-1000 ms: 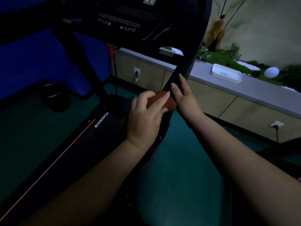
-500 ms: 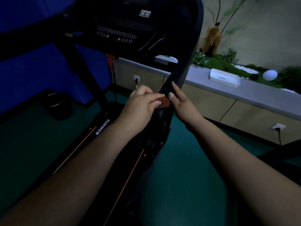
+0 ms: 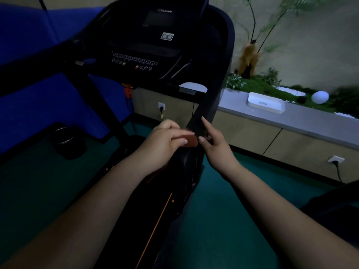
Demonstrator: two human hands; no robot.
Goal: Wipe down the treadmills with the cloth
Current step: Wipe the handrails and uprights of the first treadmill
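Note:
A black treadmill (image 3: pixel 155 45) fills the middle of the view, its console at the top and its belt running down toward me. My left hand (image 3: pixel 165 142) grips a reddish-brown cloth (image 3: pixel 191 141) against the lower end of the treadmill's right upright (image 3: pixel 208 105). My right hand (image 3: pixel 213 144) touches the same upright from the right side, index finger stretched up along it and thumb near the cloth. Most of the cloth is hidden under my left fingers.
A long low cabinet with a grey top (image 3: pixel 291 121) runs along the right, carrying a white box (image 3: pixel 266 102), a white ball lamp (image 3: pixel 320 97) and plants. Wall sockets with plugs sit on its front. A dark round bin (image 3: pixel 67 142) stands left. Green floor lies right of the treadmill.
The view has tilted up, showing more of the console. Both hands stayed at the base of the right upright, the left hand shifting slightly with the cloth.

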